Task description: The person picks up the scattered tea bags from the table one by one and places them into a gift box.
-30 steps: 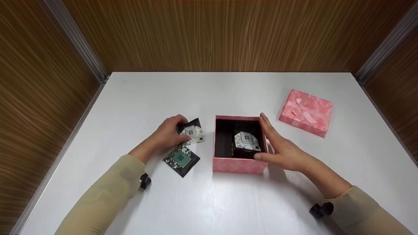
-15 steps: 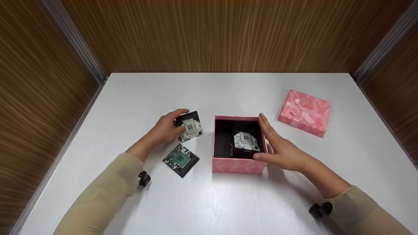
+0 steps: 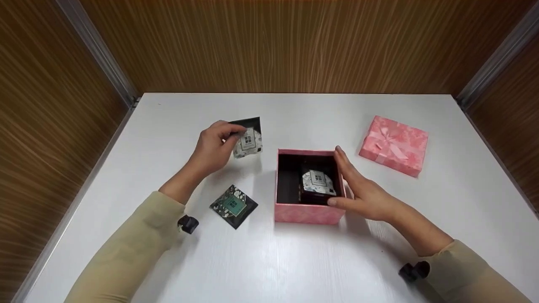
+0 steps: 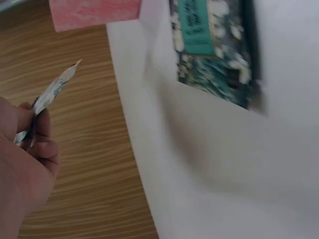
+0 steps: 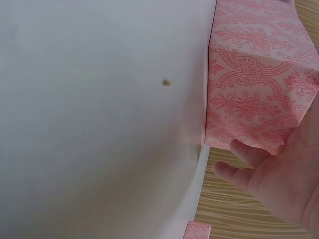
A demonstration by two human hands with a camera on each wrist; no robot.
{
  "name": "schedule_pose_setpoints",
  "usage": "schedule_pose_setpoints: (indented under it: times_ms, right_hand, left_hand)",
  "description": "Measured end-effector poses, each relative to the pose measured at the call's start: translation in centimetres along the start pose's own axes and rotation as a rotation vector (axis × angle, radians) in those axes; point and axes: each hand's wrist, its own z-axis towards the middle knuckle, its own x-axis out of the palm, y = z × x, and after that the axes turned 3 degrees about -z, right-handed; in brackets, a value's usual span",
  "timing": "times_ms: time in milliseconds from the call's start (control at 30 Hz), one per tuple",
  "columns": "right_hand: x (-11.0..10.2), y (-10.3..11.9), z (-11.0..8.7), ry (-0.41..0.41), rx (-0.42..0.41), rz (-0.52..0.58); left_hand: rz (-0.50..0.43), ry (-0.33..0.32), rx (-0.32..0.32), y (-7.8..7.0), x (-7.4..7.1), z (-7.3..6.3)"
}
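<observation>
Raised over the table, my left hand pinches a flat square sachet, black with a whitish floral label, between thumb and fingers. The left wrist view catches this sachet nearly edge-on. Below lies a second sachet, dark with a green label, turned cornerwise on the table. My right hand rests against the right side of an uncovered pink box, its index finger at the far corner and thumb at the near rim. Its fairly straight fingers touch the patterned wall. Inside the box sits a stack of similar sachets on the right.
The pink lid, with a ribbon bow, lies at the back right of the white table. Wood-grain panels stand behind and along both sides. Black wrist cameras sit on both sleeves.
The left hand has lifted the whitish-labelled sachet off the table and carried it up and away, clear of the green-labelled one. The right hand and box have stayed put.
</observation>
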Motion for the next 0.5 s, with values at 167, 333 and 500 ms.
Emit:
schedule_pose_setpoints:
  times_ms: [167,333,500]
  right_hand:
    - [0.0,-0.1,0.0,-0.005,-0.002,-0.004]
    - [0.0,-0.1,0.1,-0.004,0.003,-0.006]
    - [-0.1,0.0,0.1,-0.001,0.004,-0.008]
  left_hand:
    - [-0.050,0.021,0.014,-2.3,0.5,-0.1]
    - [-0.048,0.052,0.060,-4.1,1.5,-0.3]
    - [-0.073,0.126,0.096,-5.7,2.7,-0.5]
